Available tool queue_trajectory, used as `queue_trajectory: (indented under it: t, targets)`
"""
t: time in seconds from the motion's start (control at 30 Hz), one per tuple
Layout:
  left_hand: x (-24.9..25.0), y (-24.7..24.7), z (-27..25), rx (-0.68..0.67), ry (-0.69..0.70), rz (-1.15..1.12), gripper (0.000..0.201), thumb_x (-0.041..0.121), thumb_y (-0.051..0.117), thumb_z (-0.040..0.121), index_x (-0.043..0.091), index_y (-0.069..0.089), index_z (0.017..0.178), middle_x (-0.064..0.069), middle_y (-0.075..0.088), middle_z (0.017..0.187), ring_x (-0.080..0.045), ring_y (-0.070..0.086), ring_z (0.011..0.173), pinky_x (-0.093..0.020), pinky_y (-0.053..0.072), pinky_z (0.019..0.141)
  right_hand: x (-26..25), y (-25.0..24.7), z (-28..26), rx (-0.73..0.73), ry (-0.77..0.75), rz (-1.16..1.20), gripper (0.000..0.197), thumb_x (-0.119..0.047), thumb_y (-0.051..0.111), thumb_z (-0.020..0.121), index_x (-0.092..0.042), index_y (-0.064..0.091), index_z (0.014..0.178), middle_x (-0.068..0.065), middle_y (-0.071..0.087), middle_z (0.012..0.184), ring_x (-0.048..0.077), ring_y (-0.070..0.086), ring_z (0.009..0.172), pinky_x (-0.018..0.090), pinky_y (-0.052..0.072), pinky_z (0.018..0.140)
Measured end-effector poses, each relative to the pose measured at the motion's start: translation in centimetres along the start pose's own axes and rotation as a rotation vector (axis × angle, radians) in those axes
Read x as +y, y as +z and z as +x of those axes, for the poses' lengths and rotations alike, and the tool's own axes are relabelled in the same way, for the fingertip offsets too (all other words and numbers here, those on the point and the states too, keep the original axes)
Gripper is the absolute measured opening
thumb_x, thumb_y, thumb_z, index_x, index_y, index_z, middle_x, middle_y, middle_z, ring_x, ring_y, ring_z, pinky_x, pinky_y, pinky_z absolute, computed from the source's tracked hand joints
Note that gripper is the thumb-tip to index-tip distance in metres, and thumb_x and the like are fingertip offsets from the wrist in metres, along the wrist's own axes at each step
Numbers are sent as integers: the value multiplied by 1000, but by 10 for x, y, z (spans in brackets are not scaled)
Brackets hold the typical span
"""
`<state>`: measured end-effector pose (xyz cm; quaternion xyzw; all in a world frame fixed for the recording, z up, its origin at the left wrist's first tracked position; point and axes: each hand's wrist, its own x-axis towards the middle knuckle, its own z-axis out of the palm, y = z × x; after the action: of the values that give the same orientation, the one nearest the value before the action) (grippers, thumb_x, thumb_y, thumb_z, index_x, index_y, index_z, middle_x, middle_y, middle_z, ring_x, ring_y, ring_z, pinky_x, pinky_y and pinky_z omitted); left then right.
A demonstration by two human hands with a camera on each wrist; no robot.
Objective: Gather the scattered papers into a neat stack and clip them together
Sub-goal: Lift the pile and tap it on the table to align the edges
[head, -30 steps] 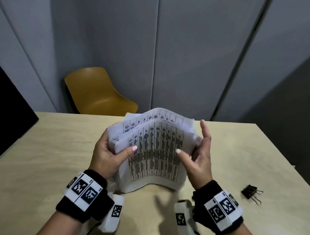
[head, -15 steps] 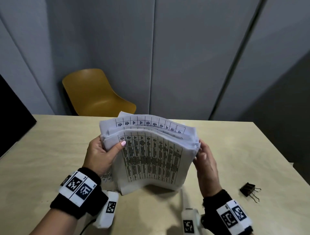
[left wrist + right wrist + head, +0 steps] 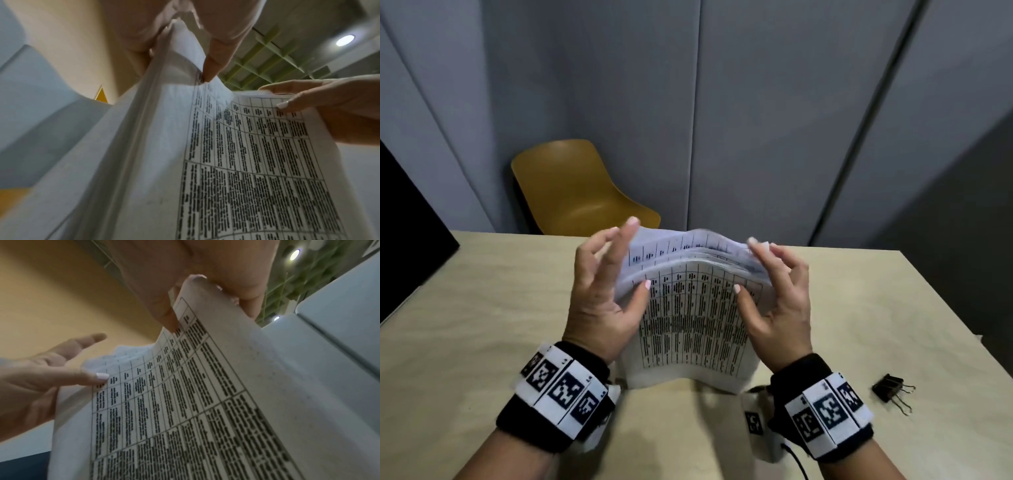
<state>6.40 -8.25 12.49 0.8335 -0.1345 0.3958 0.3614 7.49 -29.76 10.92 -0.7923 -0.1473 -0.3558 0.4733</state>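
Fingers lifted off papers (image 3: 693,318); left hand (image 3: 602,301), right hand (image 3: 779,308) thumbs pinching sides.

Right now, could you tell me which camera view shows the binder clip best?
The head view: the binder clip lies in plain sight on the table, right of the right hand. Both wrist views show only paper and fingers, no clip.

No legible text in any view. Papers (image 3: 693,318), centre of the head frame: printed grid tables whose cell entries are dark blobs, unreadable; the same holds close up in both wrist views (image 3: 257,162) (image 3: 185,402). Wristbands (image 3: 561,390) (image 3: 825,411), lower left and lower right: black-and-white square code markers, with no letters or numbers readable.
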Motion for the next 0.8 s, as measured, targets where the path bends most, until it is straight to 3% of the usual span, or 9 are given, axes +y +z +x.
queue_trajectory:
  t: [0.1, 0.2, 0.27, 0.37, 0.47, 0.57, 0.63, 0.73, 0.8]
  targets:
    - [-1, -3, 0, -36, -54, -17, 44, 13, 68, 72, 13, 62, 116, -10, 51, 114, 21, 41, 104, 7, 27, 92, 5, -4, -5, 34, 48, 36, 41, -12, 63, 73, -19, 60, 113, 7, 50, 115, 11, 50, 113, 14, 35, 100]
    - [-1, -8, -3, -32, -73, 9, 57, 23, 63, 73, 16, 48, 128, -1, 46, 115, 4, 44, 98, 6, 26, 92, 4, -7, -10, 7, 49, 106, 54, -7, 62, 72, -21, 51, 123, 4, 54, 112, 17, 53, 108, 25, 41, 98]
    - [2, -8, -5, -112, -15, 34, 65, 28, 56, 75, 21, 38, 136, 1, 40, 117, 1, 41, 99, 7, 24, 93, 0, -4, -9, -53, 16, 58, 62, -3, 64, 71, -15, 48, 130, 5, 53, 112, 12, 52, 105, 17, 39, 97]
    - [1, -8, -5, -153, -51, 30, 56, 34, 54, 74, 22, 51, 129, 1, 46, 112, 1, 43, 93, 6, 29, 89, 1, -5, -6, -53, 40, 10, 53, -6, 66, 70, -12, 56, 121, 5, 54, 108, 8, 52, 102, 7, 35, 94]
    - [0, -15, -5, -99, -111, 7, 64, 40, 58, 69, 24, 44, 130, 2, 47, 114, 1, 44, 96, -1, 37, 88, 6, -13, -6, -31, 36, 12, 42, -8, 64, 70, -20, 58, 110, 4, 57, 102, 5, 53, 99, 6, 36, 91]
    - [11, -17, -3, -251, -7, 146, 80, 36, 59, 73, 42, 19, 142, -7, 37, 136, -8, 46, 101, -22, 46, 83, 4, -10, -5, -99, 0, 48, 44, 4, 60, 71, -23, 59, 106, 2, 59, 97, 4, 55, 96, 9, 40, 88]
    - [16, -15, 1, -305, 0, 199, 70, 29, 61, 76, 43, 30, 138, -5, 41, 129, -13, 48, 90, -29, 50, 78, 1, -5, -3, -142, 20, 117, 45, 6, 57, 73, -29, 59, 101, 1, 61, 96, 10, 59, 95, 18, 46, 87]
    - [6, -18, 5, -235, -32, 119, 44, 34, 56, 74, 27, 60, 117, 3, 51, 99, -2, 46, 81, -14, 46, 82, 4, -8, -5, -115, 86, 216, 52, 5, 59, 73, -35, 54, 107, 1, 63, 98, 10, 61, 93, 23, 49, 85]
    - [-3, -22, 4, -181, -71, 85, 46, 25, 66, 72, 21, 58, 118, 1, 58, 103, 3, 45, 87, 0, 34, 82, 14, -14, -8, -85, 218, 357, 68, 6, 68, 71, -36, 45, 120, 1, 60, 101, 7, 60, 89, 17, 48, 82]
